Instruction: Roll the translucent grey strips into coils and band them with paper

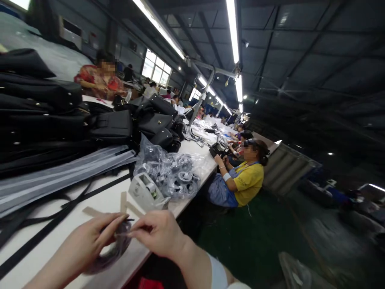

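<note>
Low at the table's near edge, my left hand [86,241] is closed on a dark ring-shaped coil [110,259] in thin clear wrap, and a dark tip sticks out past its fingertips. My right hand [161,230] pinches at the coil's right side, thumb against forefinger; what it grips is too small and blurred to name. Just beyond the hands stands a pale tape dispenser [141,194]. Beige strips [124,202] lie or stand between the dispenser and my hands.
Behind the dispenser sits a clear plastic bag [168,172] of grey reels. Black bags [39,116] are piled at the left, with black straps [69,210] and grey-white strips [66,176] before them. A co-worker in yellow [249,176] sits along the table's right edge.
</note>
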